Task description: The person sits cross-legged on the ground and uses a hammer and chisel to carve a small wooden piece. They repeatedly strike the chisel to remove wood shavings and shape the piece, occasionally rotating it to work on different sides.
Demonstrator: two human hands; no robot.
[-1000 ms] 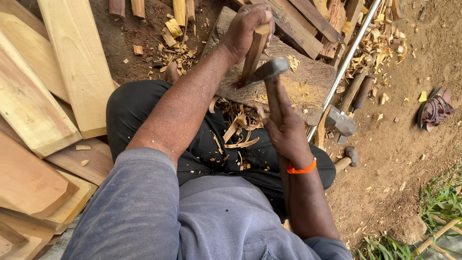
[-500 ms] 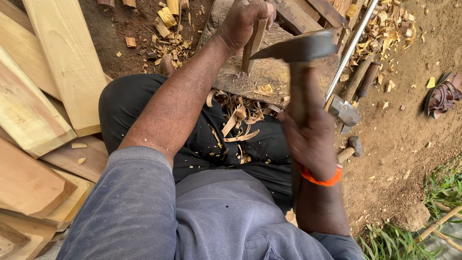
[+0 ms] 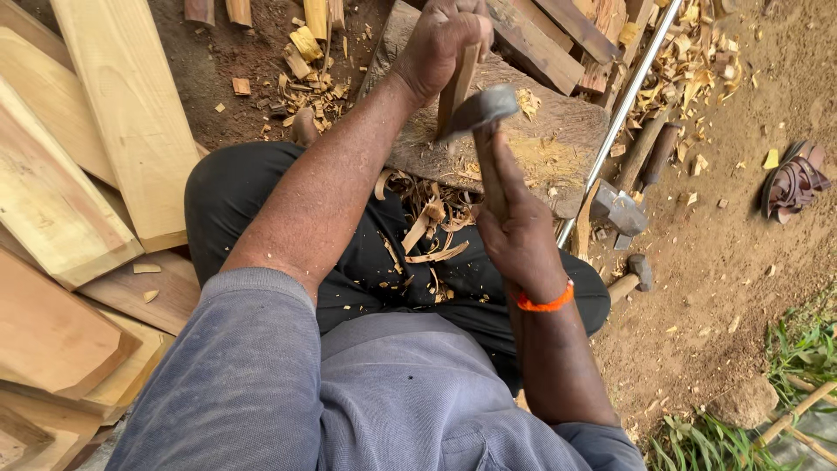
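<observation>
The left hand [image 3: 440,39] is gripping an upright wooden stick [image 3: 457,83] on the chopping block [image 3: 558,144], while the right hand [image 3: 514,227] is clenching a hatchet [image 3: 478,112] whose blade is meeting the stick. Shavings [image 3: 427,231] are littering the lap; planks [image 3: 122,113] are lying alongside.

Upright wooden stick [image 3: 456,83] on block [image 3: 558,139], hatchet [image 3: 478,112] against it.
</observation>
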